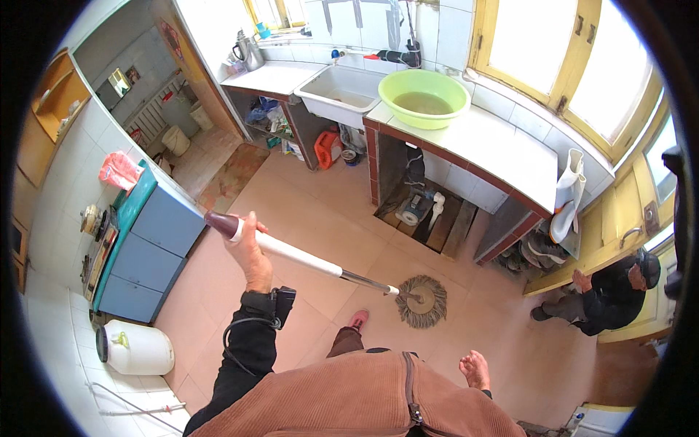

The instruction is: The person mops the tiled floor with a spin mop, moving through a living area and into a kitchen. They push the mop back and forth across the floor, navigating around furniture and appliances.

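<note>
My left hand (252, 257) is wrapped around the upper part of a white mop handle (297, 255), just below its dark maroon end cap. The handle slopes down to the right through a metal section to a round mop head (422, 301) with grey string fringe. The mop head rests on the pinkish tiled floor (229, 322), beyond my pink shoe (359, 319). Low at my right side, my right hand (475, 369) holds nothing, its fingers loosely bent and away from the mop.
A person (611, 297) stands by the yellow door (617, 213) at the right. A green basin (425, 99) of murky water sits on the white counter (491, 153) beside the sink (341, 90). Below is a floor recess with a pump (414, 210). Left stand blue cabinets (144, 257) and a white barrel (139, 347).
</note>
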Demonstrator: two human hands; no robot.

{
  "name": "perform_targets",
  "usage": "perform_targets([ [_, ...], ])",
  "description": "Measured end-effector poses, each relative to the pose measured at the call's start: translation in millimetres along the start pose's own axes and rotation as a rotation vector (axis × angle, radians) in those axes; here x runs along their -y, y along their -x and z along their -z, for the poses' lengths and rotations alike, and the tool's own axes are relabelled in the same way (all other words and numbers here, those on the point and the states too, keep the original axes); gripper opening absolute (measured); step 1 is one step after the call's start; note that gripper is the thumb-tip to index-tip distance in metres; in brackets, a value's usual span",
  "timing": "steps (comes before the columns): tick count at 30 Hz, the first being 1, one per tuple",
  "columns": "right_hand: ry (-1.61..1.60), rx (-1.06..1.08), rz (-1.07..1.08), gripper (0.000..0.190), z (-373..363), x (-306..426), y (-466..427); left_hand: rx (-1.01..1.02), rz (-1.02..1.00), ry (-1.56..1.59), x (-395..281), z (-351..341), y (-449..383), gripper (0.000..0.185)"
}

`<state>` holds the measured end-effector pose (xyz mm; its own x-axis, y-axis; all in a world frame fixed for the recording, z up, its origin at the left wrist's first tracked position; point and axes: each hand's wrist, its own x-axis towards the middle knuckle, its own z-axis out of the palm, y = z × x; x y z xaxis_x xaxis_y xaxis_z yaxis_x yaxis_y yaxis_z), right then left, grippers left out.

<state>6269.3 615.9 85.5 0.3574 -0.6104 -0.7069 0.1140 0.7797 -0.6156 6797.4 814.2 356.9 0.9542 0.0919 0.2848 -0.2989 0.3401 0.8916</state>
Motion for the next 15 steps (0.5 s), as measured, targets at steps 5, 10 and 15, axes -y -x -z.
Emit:
perform_targets([
  [5, -0.106, -0.13, 0.054, 0.015, -2, -28, -1, 0.137, 0.102, 0.074, 39, -29, -40, 0.027],
  [10, -0.195, -0.261, 0.074, 0.007, -7, -62, 11, 0.338, 0.177, 0.125, 40, -82, -44, 0.024],
  [15, -0.281, -0.32, 0.018, 0.004, -9, -84, 5, 0.502, 0.188, 0.145, 46, -173, -25, 0.027],
])
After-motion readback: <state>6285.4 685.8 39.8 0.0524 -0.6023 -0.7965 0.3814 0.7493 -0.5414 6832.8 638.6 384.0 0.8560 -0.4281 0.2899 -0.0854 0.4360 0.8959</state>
